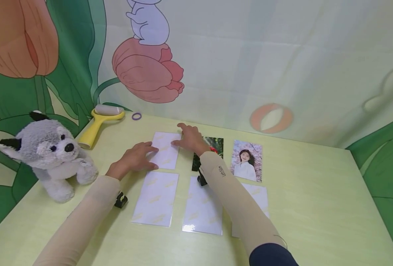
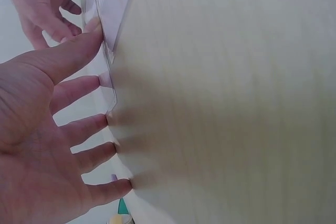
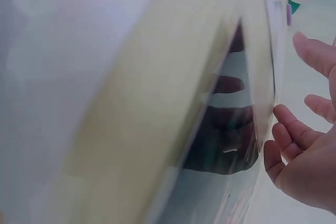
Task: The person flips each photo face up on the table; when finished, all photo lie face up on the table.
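A white card with faint yellow marks (image 1: 165,150) lies flat on the table between my two hands. My left hand (image 1: 134,157) is at its left edge; in the left wrist view the thumb tip touches a card's edge and the fingers are spread straight. My right hand (image 1: 191,139) is at the card's right side, thumb near the edge, fingers loosely extended. Under the right wrist, a photo of green leaves and something red (image 1: 216,144) is partly covered. Nearer lie similar white cards: one at left (image 1: 155,199), one in the middle (image 1: 203,216), one partly behind my right forearm (image 1: 258,195).
A portrait photo (image 1: 247,160) lies right of the leafy one. On the left sit a grey-and-white plush dog (image 1: 57,155), a yellow-handled lint roller (image 1: 98,125) and a purple ring (image 1: 136,116). A printed curtain (image 1: 233,74) hangs along the table's far edge (image 1: 302,138).
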Demonstrator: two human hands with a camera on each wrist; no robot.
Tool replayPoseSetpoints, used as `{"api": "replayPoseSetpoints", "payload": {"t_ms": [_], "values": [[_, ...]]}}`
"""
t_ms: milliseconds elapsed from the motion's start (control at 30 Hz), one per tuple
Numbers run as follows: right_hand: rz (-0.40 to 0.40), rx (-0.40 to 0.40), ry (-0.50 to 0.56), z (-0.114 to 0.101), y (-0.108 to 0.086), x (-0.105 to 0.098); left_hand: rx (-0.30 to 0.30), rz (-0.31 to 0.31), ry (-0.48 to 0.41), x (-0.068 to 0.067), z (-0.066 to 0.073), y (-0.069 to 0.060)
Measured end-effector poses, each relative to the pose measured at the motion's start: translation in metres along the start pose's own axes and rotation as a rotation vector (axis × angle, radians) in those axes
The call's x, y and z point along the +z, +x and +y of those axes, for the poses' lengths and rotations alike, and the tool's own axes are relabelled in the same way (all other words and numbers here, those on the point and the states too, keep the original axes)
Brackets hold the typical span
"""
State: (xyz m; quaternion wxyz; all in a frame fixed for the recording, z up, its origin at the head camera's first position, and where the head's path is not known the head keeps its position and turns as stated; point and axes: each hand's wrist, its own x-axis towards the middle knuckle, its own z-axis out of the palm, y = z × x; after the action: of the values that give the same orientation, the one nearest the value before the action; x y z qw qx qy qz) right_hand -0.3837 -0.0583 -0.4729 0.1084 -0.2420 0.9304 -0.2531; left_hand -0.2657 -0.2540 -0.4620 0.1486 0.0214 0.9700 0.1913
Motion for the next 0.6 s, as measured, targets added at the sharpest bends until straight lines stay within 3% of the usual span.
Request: {"api": "replayPoseSetpoints", "payload": {"t_ms": [200,367,500,600], "values": [[0.034,0.015,0.215,-0.0008,0.0048,0.0007,0.006,-0.001,0.007,-0.0003,0.0000,-0.0003],[0.067,0.028,0.499,-0.0030,0.0060,-0.0014,0.016,0.008,0.004,-0.0002,-0.0008,-0.0011],[0.071,0.083,0.723,-0.0077,0.0054,-0.0027,0.022,0.018,0.001,0.0012,-0.0017,-0.0012],[0.037,0.102,0.775,-0.0098,0.0047,-0.0026,0.021,0.022,-0.001,0.0018,-0.0015,-0.0014]]}}
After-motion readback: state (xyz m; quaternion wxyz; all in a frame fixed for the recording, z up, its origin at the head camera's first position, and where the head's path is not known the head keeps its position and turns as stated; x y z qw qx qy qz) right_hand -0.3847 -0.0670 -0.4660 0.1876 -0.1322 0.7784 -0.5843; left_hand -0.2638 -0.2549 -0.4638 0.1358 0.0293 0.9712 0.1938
